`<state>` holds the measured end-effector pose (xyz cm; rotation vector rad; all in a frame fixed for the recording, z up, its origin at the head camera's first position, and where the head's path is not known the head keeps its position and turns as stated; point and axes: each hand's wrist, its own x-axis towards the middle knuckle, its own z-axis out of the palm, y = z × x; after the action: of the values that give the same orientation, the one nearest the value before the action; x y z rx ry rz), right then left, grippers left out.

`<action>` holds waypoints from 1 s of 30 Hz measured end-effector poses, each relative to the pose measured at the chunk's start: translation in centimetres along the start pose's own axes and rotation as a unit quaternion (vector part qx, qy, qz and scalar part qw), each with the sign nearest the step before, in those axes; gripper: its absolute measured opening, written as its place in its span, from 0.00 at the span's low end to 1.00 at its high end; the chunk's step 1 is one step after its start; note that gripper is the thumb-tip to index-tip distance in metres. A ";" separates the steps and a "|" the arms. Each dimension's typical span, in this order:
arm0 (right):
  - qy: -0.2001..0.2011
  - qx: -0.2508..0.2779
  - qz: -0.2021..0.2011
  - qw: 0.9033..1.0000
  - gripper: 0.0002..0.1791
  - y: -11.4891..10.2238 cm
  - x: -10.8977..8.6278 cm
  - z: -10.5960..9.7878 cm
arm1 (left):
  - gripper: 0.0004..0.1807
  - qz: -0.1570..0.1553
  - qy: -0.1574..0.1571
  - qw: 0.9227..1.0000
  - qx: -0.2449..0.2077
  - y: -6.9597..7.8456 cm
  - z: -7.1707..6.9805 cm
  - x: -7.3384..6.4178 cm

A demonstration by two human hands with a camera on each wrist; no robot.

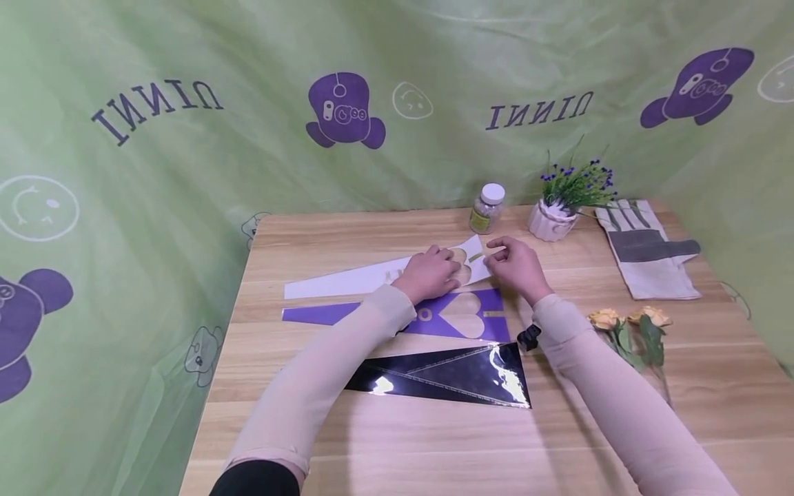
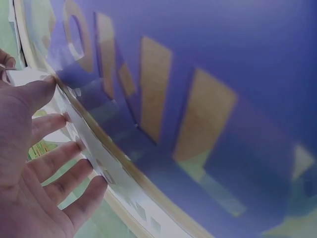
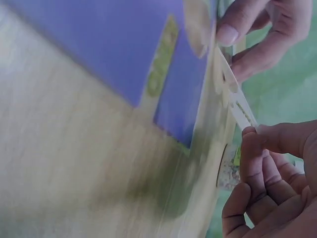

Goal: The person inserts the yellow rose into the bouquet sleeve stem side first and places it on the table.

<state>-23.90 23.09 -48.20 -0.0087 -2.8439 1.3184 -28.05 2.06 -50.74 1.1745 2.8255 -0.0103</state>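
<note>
A white tapered flower sleeve [image 1: 347, 277], with a clear heart-shaped window, lies across the back of the table. My right hand [image 1: 516, 267] pinches its wide right end between thumb and forefinger; the right wrist view shows that end of the white sleeve [image 3: 242, 110] lifted off the wood. The left hand [image 1: 428, 274] rests on the sleeve beside the heart window, its fingers [image 2: 67, 176] fairly straight along it. Nearer me lies a purple flower sleeve [image 1: 496, 324], also with a heart window, partly under the left forearm. In front of that is a glossy black sleeve [image 1: 434, 375].
Behind the hands stands a white-capped jar [image 1: 486, 209], with a white pot [image 1: 552, 220] of small purple flowers to its right. A grey and white work glove [image 1: 651, 251] lies at the far right. Two peach roses [image 1: 604, 318] lie beside the right forearm.
</note>
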 end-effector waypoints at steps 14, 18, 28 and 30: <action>0.006 -0.048 -0.029 0.998 0.12 0.8 -0.3 0.6 | 0.23 -0.005 -0.002 1.000 -0.002 0.6 -0.4 -0.3; -0.002 -0.068 -0.059 0.996 0.10 0.7 -0.3 0.7 | 0.23 -0.008 -0.004 1.000 -0.002 0.6 -0.4 -0.3; 0.006 -0.133 -0.031 0.991 0.10 0.5 0.0 0.9 | 0.22 -0.010 -0.007 1.000 0.005 0.5 -0.4 -0.4; 0.025 -0.169 -0.035 0.985 0.10 0.6 0.1 1.1 | 0.21 -0.013 -0.007 1.000 0.005 0.5 -0.4 -0.4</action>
<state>-24.00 22.63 -49.34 0.0555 -2.9540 0.7998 -27.42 2.10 -50.31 1.1349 2.8328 -0.0336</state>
